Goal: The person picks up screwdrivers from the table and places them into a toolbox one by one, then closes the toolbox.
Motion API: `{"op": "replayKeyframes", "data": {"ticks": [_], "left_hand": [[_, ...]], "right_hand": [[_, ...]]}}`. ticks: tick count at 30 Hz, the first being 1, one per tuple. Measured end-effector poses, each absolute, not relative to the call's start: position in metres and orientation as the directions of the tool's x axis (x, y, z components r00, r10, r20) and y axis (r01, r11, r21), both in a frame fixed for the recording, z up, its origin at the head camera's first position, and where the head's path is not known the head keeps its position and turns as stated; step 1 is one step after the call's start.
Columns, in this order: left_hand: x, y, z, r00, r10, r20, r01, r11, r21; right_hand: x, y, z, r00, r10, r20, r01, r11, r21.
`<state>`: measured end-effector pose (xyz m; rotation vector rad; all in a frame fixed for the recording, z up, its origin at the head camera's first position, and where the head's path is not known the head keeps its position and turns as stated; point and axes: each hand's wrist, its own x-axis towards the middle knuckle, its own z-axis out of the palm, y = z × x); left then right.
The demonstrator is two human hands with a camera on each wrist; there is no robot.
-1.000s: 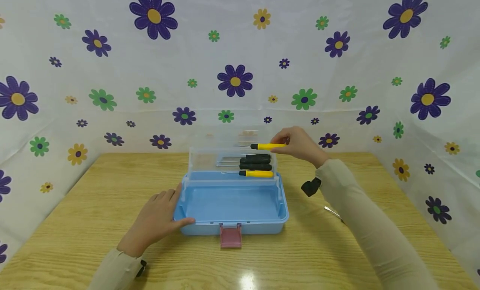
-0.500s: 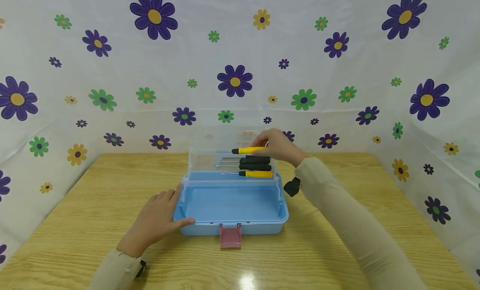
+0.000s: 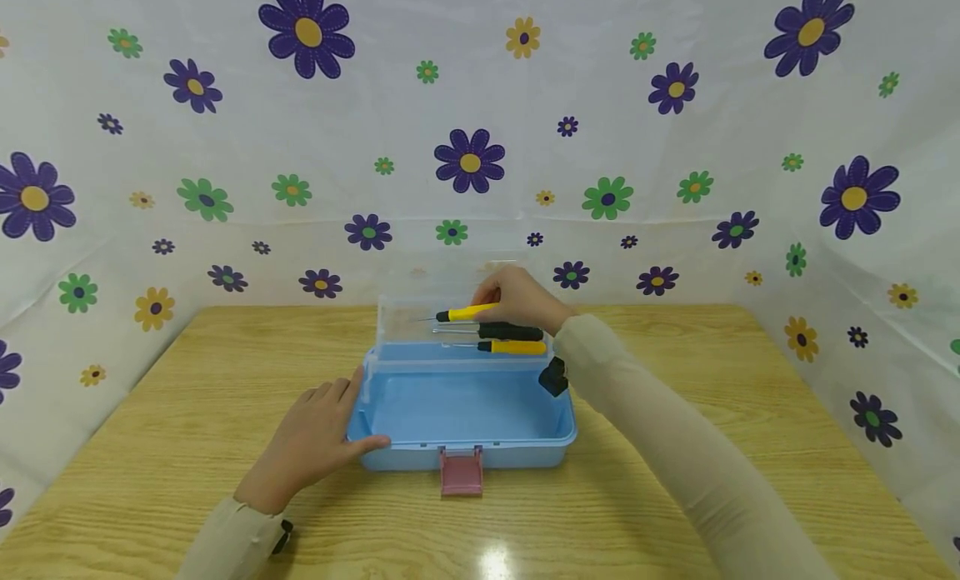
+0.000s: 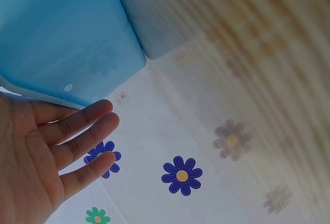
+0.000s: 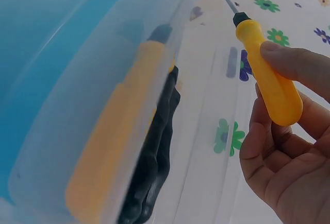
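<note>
My right hand [image 3: 517,298] pinches a yellow-handled screwdriver [image 3: 459,313] between thumb and fingers, above the clear tray [image 3: 390,359] of a light blue toolbox [image 3: 510,457]. Its thin shaft points left in the head view. In the tray lie a black-handled screwdriver [image 3: 513,332] and another yellow-handled screwdriver [image 3: 517,347]. The right wrist view shows black handles [image 5: 154,157] beside the yellow one [image 5: 111,147], seen through the tray's wall. My left hand [image 3: 311,434] rests against the box's left side, thumb over the front rim, fingers [image 4: 85,139] extended.
The toolbox's large lower compartment [image 3: 465,405] lies in front of the raised tray. A pink latch [image 3: 461,476] hangs down at the front. Wooden table [image 3: 187,397] surrounds the box, and a flowered cloth [image 3: 465,88] rises behind and at both sides.
My right hand has carried the yellow-handled screwdriver left and lower over the tray, covering part of the black handles. A metal piece on the table at right has gone behind the sleeve. The left hand stays put.
</note>
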<state>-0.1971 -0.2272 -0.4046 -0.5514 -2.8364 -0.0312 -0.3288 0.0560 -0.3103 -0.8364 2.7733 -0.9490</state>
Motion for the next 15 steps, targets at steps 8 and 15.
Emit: {"op": "replayKeyframes", "data": {"ticks": [8,15], "left_hand": [[-0.196,-0.227,-0.402,-0.902,0.36,0.239,0.365,0.931,-0.024],[-0.196,-0.226,-0.402,-0.909,0.349,0.226,0.354,0.935,-0.017]], "right_hand": [[-0.327,0.039,-0.315,-0.84,-0.537,0.081,-0.481,0.665,-0.572],[-0.325,0.028,-0.319,-0.842,-0.536,0.052,-0.459,0.663,-0.591]]}}
